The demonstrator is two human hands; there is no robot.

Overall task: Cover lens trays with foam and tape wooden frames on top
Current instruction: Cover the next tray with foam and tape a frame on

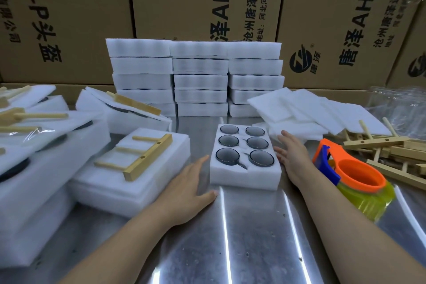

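A white foam lens tray [244,176] with several round dark lenses lies uncovered in the middle of the metal table. My left hand [187,188] lies flat with straight fingers just left of the tray's near corner. My right hand [291,155] is open beside the tray's right edge, fingers stretched and close to or touching the foam. Loose foam sheets [306,108] lie behind my right hand. An orange and blue tape dispenser [355,175] with yellowish tape sits to the right. Wooden frames [391,152] are piled at the far right.
Stacks of foam trays [198,76] stand at the back against cardboard boxes [184,0]. On the left lie finished packs [129,168] with wooden frames taped on top. Clear plastic bags [396,101] lie at the back right. Shiny bare table [242,237] stretches in front.
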